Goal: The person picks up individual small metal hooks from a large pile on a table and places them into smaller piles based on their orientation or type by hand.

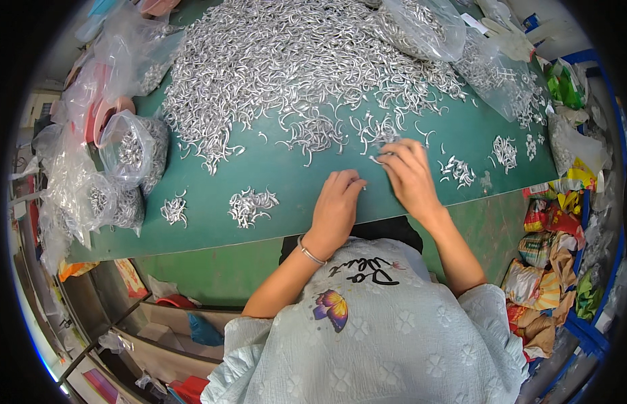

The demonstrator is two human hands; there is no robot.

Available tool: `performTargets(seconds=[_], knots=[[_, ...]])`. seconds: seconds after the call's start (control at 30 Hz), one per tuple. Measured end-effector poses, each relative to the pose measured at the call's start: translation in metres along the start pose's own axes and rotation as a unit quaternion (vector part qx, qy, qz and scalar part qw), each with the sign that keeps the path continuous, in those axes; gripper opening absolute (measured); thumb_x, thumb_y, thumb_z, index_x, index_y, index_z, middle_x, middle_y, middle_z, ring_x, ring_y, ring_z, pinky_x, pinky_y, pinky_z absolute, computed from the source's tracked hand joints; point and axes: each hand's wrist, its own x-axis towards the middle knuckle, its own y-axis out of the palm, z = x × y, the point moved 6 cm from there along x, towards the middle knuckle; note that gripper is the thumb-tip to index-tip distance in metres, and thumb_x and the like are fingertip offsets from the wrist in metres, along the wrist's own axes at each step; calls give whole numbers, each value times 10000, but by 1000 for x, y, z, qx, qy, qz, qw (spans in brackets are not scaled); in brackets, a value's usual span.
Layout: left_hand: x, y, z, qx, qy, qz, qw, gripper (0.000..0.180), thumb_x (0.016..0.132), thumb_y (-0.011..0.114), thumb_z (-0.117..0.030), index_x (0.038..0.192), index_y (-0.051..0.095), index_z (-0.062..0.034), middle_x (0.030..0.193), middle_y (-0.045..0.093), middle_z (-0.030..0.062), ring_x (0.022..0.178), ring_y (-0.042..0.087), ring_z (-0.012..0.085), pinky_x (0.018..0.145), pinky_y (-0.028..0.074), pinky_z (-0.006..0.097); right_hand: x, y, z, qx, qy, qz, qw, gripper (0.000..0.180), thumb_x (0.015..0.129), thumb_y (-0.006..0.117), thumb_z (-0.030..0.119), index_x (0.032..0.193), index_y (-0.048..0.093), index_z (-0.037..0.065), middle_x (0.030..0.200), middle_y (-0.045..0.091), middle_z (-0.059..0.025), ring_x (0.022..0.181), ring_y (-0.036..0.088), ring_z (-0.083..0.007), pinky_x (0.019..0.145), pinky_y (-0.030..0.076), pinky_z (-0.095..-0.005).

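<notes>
Hundreds of small, curved silver pieces (pixel 293 54) fill the head view, spread in a wide heap over the far part of the green tabletop (pixel 199 236). Smaller piles sit nearer the edge, two on the left (pixel 251 206) and others on the right (pixel 458 172). The left hand (pixel 338 205) hovers or rests just short of the heap, fingers curled and thumb near the forefinger; whether it has hold of anything I cannot tell. The right hand (pixel 409 168) reaches forward with bent fingers, a silver piece (pixel 375 159) right at the tips; motion blur hides whether it is pinched or merely touched.

Each piece looks light, stiff and smooth, probably metal or metal-coated, so it could slip or hook into its neighbours. A fingertip pinch at mid-curve seems the surest hold.

Both palms are out of sight, the heap runs off the upper edge, and the plastic bags (pixel 127 151) glare, blurring their contents. Single pieces are hard to separate within the heap.
</notes>
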Motion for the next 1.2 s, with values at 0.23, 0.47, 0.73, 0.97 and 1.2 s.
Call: performTargets(seconds=[0.23,0.47,0.73,0.97,1.2], knots=[[-18,-16,3,1,-43,-7,999,240,799,582,112,1014,626,15,1028,565,129,909,563,298,811,470,367,28,-14,-1,-24,43,-12,999,556,703,802,197,1202,588,78,1291,501,-127,1215,435,-327,985,388,-413],[-19,-18,0,-1,-27,-5,1000,247,804,586,119,1022,626,10,1022,573,132,913,571,307,796,477,377,51,8,-5,76,16,-46,996,241,804,676,20,1033,598,7,1051,592,-120,908,588,-297,752,480,-364],[-21,-18,4,-29,-38,-24,999,236,813,591,117,1014,633,0,1009,581,128,903,572,305,768,475,366,65,-29,-75,462,281,-62,839,252,946,577,92,1174,560,-15,1022,652,-76,911,614,-151,733,499,-274],[-19,-20,5,-28,-50,-39,998,234,811,590,114,1010,632,-4,1009,589,126,904,577,303,759,477,363,28,-43,-31,62,125,-24,990,241,802,703,122,1012,631,28,995,608,-131,970,573,-336,870,445,-412],[-19,-21,5,-21,-58,-41,997,282,779,565,119,1034,618,11,1031,571,134,924,550,316,815,457,393,5,9,31,73,24,11,997,352,788,683,13,1130,601,16,1247,538,-146,1207,481,-332,1005,398,-425]])
